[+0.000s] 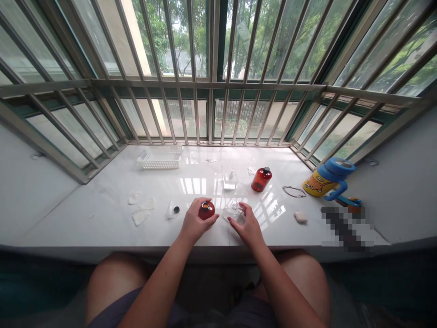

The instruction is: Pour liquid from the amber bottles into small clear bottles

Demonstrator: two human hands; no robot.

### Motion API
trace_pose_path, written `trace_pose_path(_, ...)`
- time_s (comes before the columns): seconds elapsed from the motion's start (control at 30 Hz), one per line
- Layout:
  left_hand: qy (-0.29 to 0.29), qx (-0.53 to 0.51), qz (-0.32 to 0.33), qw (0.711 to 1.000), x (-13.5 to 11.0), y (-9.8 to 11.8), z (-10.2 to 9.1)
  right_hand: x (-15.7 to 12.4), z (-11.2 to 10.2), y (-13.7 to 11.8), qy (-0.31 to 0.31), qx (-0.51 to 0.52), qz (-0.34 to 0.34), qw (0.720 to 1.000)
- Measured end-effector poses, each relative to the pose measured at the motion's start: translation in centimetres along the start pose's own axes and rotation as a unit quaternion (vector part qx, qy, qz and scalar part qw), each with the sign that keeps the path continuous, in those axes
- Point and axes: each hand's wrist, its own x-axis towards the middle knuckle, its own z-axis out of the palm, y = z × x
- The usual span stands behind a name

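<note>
On the white window sill (102,218), my left hand (194,222) is wrapped round a small red bottle (206,210) whose open mouth shows on top. Just right of it, my right hand (248,224) has its fingers around a small clear glass bottle (234,209). A black cap (176,209) lies to the left of the red bottle, next to a clear item. Farther back stand a second clear bottle (231,179) and a second red bottle with a black cap (261,178).
A white plastic basket (160,157) sits at the back left. White pads (140,216) lie on the left. On the right are a blue and yellow jug (327,179), a loop of cord (293,192) and a white pebble-like object (301,217). Metal window bars (211,86) close off the back.
</note>
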Motion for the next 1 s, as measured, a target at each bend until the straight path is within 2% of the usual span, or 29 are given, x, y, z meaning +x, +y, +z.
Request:
trace_pose_path(0.93, 0.008, -0.006, 0.001, 1.0, -0.22, -0.02, 0.02, -0.13, -0.07, -0.4, -0.01, 0.001, 0.005, 1.0)
trace_pose_path(1.0, 0.007, -0.009, -0.003, 1.0, -0.16, 0.06, 0.06, 0.03, 0.0, -0.28, -0.011, -0.001, -0.01, 1.0)
